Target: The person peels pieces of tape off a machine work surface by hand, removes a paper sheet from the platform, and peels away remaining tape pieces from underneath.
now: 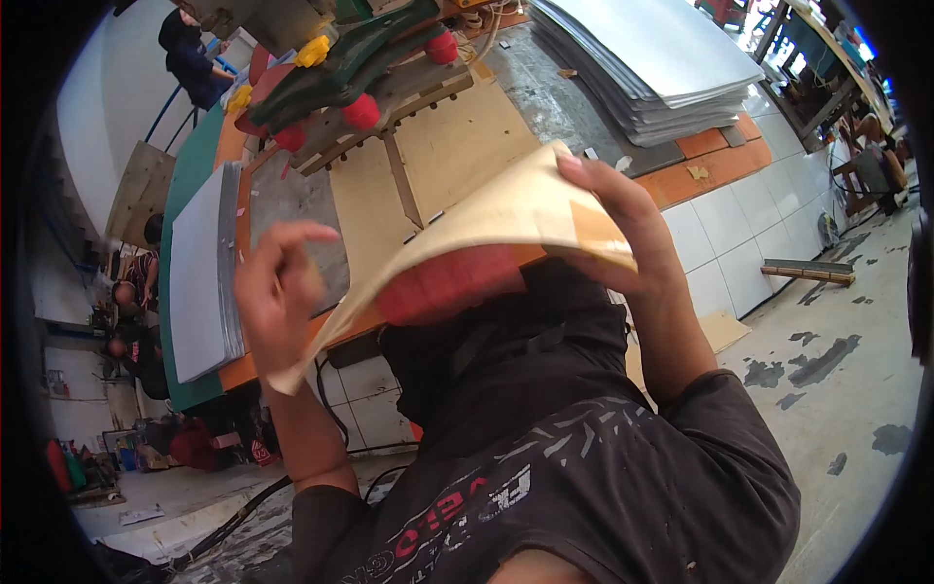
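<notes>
A cream-coloured flexible sheet [486, 209] is bowed up between my arms, over the near edge of the work table. My right hand [628, 214] grips its right end, with the thumb on top and fingers beneath. An orange-tan patch shows by that end. The sheet's left corner crosses in front of my left wrist. My left hand [282, 287] is raised beside the sheet, blurred, its index finger stretched out and the other fingers loosely bent; nothing shows in it. Below the arched sheet is a blurred red surface [452, 282], partly hidden.
Tan boards [467, 136] lie on the table beneath a green machine frame [360, 78] with red knobs. Grey-white sheet stacks stand at the right [662, 58] and left [204, 273]. People are in the left background. A metal-and-wood bar [808, 273] lies on the right floor.
</notes>
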### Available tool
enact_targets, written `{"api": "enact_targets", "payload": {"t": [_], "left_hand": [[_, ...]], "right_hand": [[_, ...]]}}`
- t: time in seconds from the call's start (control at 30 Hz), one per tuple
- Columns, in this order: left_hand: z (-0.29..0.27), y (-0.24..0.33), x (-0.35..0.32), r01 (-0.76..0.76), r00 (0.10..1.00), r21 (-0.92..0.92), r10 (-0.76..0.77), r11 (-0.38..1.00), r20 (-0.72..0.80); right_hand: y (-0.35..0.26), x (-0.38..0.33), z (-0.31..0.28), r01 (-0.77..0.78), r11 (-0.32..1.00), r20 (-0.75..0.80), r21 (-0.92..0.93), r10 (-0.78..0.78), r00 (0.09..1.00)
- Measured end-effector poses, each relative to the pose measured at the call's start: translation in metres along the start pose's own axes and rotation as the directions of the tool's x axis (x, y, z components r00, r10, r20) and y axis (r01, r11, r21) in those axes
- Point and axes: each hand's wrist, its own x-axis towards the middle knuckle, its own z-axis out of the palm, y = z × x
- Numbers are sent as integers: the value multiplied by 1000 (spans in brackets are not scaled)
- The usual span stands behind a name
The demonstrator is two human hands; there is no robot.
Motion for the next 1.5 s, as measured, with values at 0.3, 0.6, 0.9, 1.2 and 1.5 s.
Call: {"api": "enact_targets", "payload": {"t": [0.3,0.6,0.9,1.2,1.5], "left_hand": [[17,58,-10,-270,963,614,213,742,166],[7,69,2,-296,955,586,211,754,210],[13,85,-10,-373,918,536,220,757,329],[16,86,-17,-351,933,557,229,752,278],[18,82,-16,-356,933,530,265,769,242]], "right_hand": [[1,24,22,100,990,-9,-100,-101,995],[28,38,-9,598,259,589,-758,-122,799],[74,37,-31,609,-367,712,-703,-366,600],[64,50,-26,553,-260,611,-791,-334,717],[57,52,-27,526,-180,555,-831,-331,763]]}}
